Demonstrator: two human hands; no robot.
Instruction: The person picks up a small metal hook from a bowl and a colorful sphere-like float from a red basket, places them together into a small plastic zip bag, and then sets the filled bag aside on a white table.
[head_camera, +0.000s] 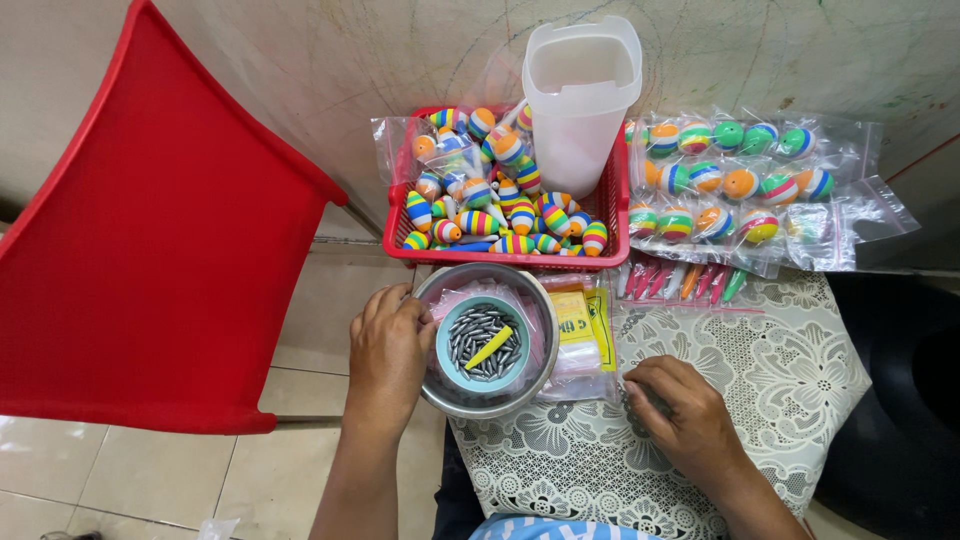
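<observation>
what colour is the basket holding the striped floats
Red, a slotted plastic basket; it shows best in the head view, above the metal bowl.

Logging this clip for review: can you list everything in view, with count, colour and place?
red chair: one, left of the table
lace tablecloth: one, white, on the table
red basket: one, table's far edge, full of striped floats
plastic jug: one, translucent white, in the basket
bagged floats: many, multicoloured, right of basket
metal bowl: one, silver, front left
small teal bowl: one, inside metal bowl, holding grey weights
yellow packet: one, beside metal bowl
left hand: on metal bowl's rim
right hand: on tablecloth, fingers curled
</observation>
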